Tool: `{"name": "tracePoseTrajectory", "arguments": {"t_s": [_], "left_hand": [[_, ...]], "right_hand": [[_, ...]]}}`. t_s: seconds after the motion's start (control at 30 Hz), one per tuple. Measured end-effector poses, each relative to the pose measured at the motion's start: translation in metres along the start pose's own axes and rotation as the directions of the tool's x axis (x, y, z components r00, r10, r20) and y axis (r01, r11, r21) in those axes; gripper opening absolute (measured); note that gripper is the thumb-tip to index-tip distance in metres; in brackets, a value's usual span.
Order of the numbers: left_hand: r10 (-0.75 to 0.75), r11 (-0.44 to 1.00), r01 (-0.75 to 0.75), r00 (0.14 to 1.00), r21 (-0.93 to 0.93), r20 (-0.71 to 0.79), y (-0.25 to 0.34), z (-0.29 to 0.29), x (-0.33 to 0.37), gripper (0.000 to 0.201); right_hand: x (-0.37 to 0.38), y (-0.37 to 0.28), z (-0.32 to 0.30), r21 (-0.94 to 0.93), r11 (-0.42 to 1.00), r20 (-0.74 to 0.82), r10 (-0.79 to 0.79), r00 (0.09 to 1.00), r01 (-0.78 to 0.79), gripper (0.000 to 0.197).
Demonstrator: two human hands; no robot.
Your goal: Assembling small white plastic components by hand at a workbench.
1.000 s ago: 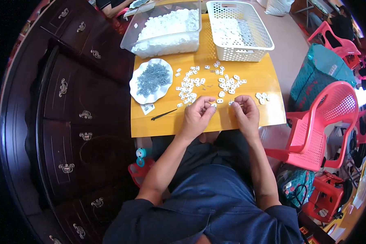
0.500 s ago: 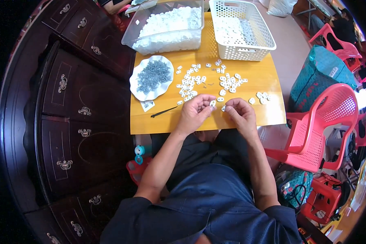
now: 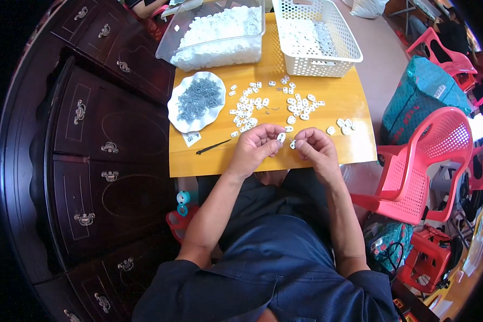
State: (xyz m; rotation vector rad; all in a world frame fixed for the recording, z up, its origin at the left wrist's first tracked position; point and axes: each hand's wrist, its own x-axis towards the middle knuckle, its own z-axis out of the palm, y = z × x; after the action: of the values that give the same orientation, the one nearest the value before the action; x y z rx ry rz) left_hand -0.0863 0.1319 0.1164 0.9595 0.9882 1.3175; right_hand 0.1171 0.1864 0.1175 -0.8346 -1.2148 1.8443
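Between thumb and fingers, my left hand (image 3: 257,147) pinches a small white oval plastic piece with dark holes (image 3: 281,137). My right hand (image 3: 317,150) pinches another small white piece (image 3: 293,144), partly covered by the fingertips. Both hands are close together above the near edge of the yellow table (image 3: 198,167), with a narrow gap between the two pieces. Loose white two-hole pieces (image 3: 245,109) lie in a cluster beyond my left hand. A second cluster of white pieces (image 3: 304,106) sits beyond the right hand, and a few rounder ones (image 3: 346,126) rest farther right.
A scalloped white plate (image 3: 216,114) holds many grey metal screws; a thin black tool (image 3: 213,146) lies below it. At the back stand a clear bin (image 3: 220,58) of white parts and a white perforated basket (image 3: 322,68). Dark drawers (image 3: 112,134) flank the left, a red chair (image 3: 413,177) the right.
The view has shifted slightly, so the tabletop things appear a little to the left and higher. Both hands keep their pinch, and the right-hand piece has turned slightly.
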Motion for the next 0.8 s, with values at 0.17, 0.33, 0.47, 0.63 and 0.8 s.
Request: {"name": "tracePoseTrajectory", "arguments": {"t_s": [0.17,0.33,0.47,0.63,0.8], "left_hand": [[0.018,0.988,-0.021,1.000,0.151,0.018,0.000,0.001,-0.003,0.030],[0.047,0.971,-0.055,0.998,0.235,0.041,0.004,0.002,-0.003,0.031],[0.035,0.965,-0.046,0.998,0.259,0.044,0.001,0.000,-0.001,0.030],[0.050,0.937,-0.063,0.998,0.343,0.047,0.000,-0.002,-0.001,0.028],[0.071,0.909,-0.089,0.996,0.406,0.061,0.004,-0.002,0.000,0.026]], "right_hand": [[0.001,0.008,-0.003,-0.013,1.000,0.065,0.013,0.998,-0.012,0.007],[0.000,0.003,0.000,-0.044,0.999,0.080,0.029,0.996,-0.025,0.006],[0.003,0.005,-0.001,-0.071,0.997,0.072,0.040,0.997,-0.035,0.006],[0.003,0.008,-0.002,-0.079,0.997,0.078,0.024,0.997,-0.017,0.006],[0.004,0.006,-0.001,-0.091,0.996,0.068,0.021,0.997,-0.014,0.005]]}}
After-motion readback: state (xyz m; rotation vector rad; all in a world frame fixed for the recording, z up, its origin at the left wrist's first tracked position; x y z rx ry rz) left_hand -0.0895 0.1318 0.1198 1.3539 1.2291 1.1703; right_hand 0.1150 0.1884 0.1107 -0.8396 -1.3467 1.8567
